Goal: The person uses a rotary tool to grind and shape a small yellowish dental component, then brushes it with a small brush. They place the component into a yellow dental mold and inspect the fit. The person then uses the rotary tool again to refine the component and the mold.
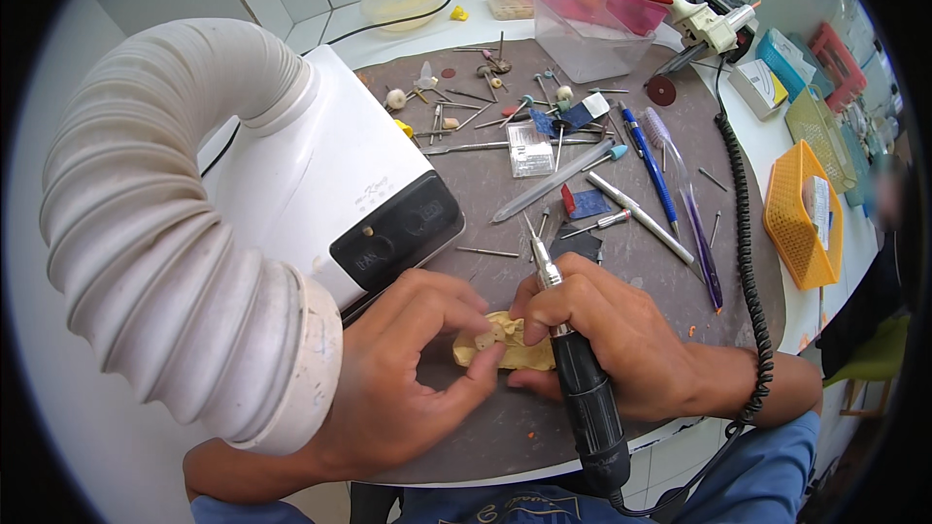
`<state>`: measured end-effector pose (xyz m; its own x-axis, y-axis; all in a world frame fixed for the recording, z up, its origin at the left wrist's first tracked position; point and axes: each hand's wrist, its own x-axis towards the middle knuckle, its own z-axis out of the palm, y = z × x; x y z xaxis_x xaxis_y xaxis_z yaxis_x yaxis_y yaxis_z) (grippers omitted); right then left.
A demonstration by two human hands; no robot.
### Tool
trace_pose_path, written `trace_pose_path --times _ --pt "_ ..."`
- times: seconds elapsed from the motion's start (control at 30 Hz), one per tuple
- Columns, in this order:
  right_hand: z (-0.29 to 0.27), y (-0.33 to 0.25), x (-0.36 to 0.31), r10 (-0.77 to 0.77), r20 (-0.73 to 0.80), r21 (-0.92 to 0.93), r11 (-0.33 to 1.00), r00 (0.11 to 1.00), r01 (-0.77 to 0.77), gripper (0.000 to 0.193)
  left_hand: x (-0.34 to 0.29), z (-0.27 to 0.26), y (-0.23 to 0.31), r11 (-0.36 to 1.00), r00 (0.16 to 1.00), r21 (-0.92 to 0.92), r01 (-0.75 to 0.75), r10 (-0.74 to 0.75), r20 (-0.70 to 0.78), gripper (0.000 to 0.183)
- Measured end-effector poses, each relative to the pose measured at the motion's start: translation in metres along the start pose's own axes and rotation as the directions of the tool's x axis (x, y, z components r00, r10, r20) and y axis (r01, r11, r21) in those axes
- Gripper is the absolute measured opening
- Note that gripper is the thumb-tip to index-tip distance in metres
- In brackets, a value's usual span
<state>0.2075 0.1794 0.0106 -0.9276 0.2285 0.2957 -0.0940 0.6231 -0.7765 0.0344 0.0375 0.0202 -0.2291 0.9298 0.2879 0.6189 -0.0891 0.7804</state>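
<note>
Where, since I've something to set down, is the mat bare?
Nearly bare: the mat's near edge between the left hand and black handpiece; a small patch between the white machine and clear tube. Crowded: burs and tools beyond the right hand.

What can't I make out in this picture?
In the head view:
The yellow block: its right end is hidden by the right hand and black handpiece.
The left hand: part of its wrist is behind the white hose.
The blue clothing: cut off by the lower edge.
The pale shape near the right rim: too blurred to name.
</note>
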Motion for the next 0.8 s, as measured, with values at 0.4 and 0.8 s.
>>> trace_pose_path --times 0.4,0.8 --pt "0.0018 -0.0025 0.0023 -0.017 -0.012 0.013 1.0 1.0 0.018 0.043 -0.0014 -0.0034 0.0015 0.999 1.0 0.032 -0.008 0.008 0.012 0.031" --pt "0.0022 -0.0024 -0.0012 -0.048 0.017 0.012 0.999 0.999 0.048 0.044 -0.0057 -0.0032 0.0014 0.999 0.999 0.036 -0.036 0.036 0.023 0.031"
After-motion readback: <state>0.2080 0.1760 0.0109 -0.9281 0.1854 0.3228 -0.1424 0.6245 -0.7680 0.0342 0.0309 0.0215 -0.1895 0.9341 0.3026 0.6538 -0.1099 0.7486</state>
